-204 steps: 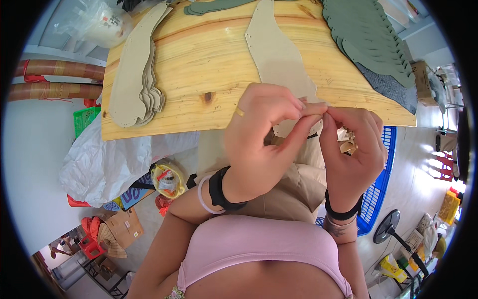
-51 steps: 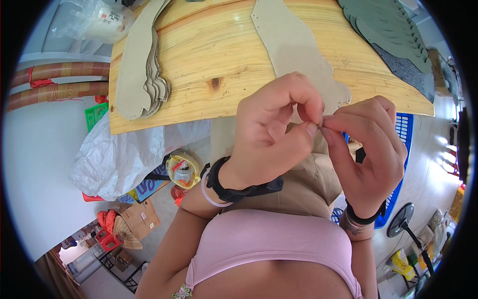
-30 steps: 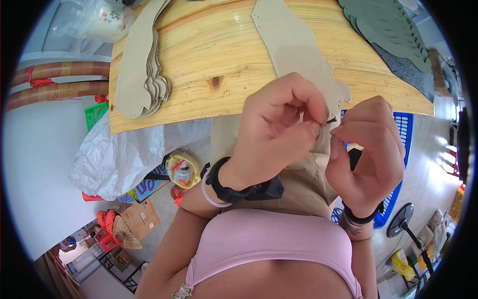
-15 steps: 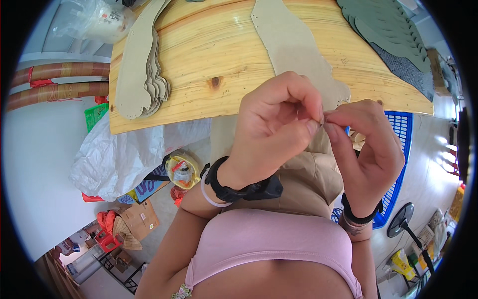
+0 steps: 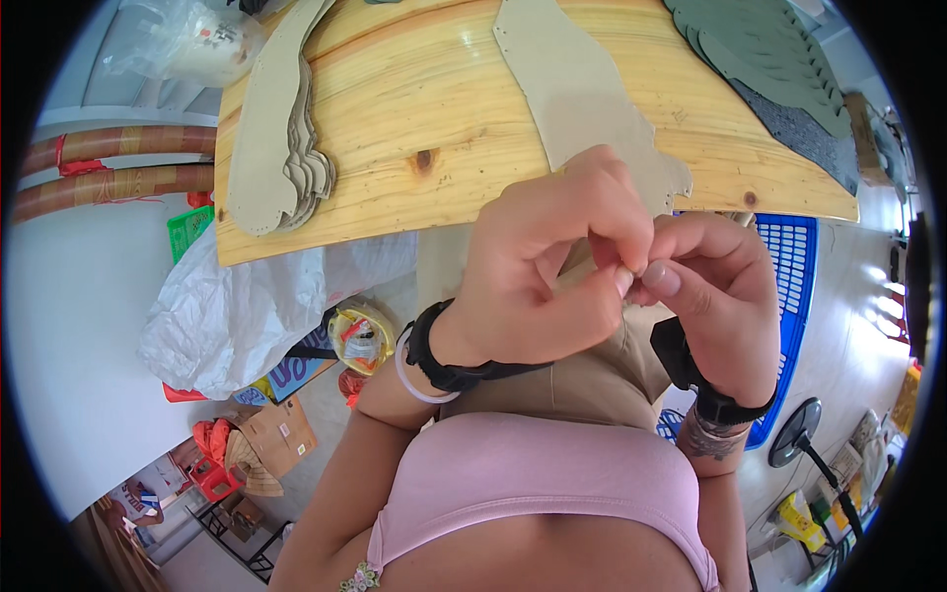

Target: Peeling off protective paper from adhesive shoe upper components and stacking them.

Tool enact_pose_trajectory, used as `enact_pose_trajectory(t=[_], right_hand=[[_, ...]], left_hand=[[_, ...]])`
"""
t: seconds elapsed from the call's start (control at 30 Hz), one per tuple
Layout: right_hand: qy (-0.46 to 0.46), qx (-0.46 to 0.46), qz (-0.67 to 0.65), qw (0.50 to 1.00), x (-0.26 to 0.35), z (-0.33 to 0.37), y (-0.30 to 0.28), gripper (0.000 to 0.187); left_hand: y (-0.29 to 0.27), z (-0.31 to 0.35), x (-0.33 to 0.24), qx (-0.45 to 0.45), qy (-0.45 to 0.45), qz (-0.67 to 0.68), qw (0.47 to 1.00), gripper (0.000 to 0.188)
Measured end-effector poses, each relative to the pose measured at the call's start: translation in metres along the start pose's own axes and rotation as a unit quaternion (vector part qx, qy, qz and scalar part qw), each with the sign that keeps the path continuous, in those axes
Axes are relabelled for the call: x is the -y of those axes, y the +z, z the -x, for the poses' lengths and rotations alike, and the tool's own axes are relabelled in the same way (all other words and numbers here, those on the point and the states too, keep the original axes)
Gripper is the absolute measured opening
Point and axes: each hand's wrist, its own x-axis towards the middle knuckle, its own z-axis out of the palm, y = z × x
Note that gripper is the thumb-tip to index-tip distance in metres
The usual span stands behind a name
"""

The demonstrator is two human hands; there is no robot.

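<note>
Wooden counter [image 5: 424,99] spans the top of the view, near edge just beyond the hands. Crumpled white plastic [image 5: 222,311] hangs below its left end, well apart from the hands. Blue basket [image 5: 811,266] sits below the counter edge, right of the right hand and partly behind it. Green stack [image 5: 769,59] of cut pieces at the counter's right end, dark grey piece [image 5: 807,138] under it. Beige stack [image 5: 266,148] of similar cut shapes on the left, well clear of the hands.

Single beige panel [image 5: 577,94] lies flat on the counter, mid-right, running away from the person. Its scalloped near end is at the counter edge, just past the hands; left knuckles overlap it in view, can't tell if they touch.

Left hand [image 5: 552,261] and right hand [image 5: 735,306] are up in front of the edge, thumb and index closed to a pinch, tips meeting. Whatever's between the tips is hidden or too small; can't tell what either grasps. Smallest: black wristbands [image 5: 725,403], one per wrist.
</note>
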Motion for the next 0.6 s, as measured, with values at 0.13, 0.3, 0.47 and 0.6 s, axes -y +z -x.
enact_pose_trajectory(t=[0.13,0.3,0.47,0.6], right_hand=[[0.094,0.062,-0.079,0.990,0.002,-0.003,-0.009,0.012],[0.095,0.087,-0.084,0.988,-0.005,-0.005,-0.010,0.011],[0.119,0.061,-0.033,0.990,0.003,-0.005,-0.004,0.008],[0.051,0.040,0.056,0.996,0.002,-0.002,0.001,0.007]], left_hand=[[-0.010,-0.008,-0.004,0.085,0.098,-0.095,0.987,0.018],[-0.017,-0.009,-0.012,0.118,0.159,-0.207,0.958,0.021],[-0.030,0.001,-0.018,0.163,0.256,-0.397,0.866,0.030],[-0.039,0.007,-0.034,0.198,0.273,-0.507,0.793,0.033]])
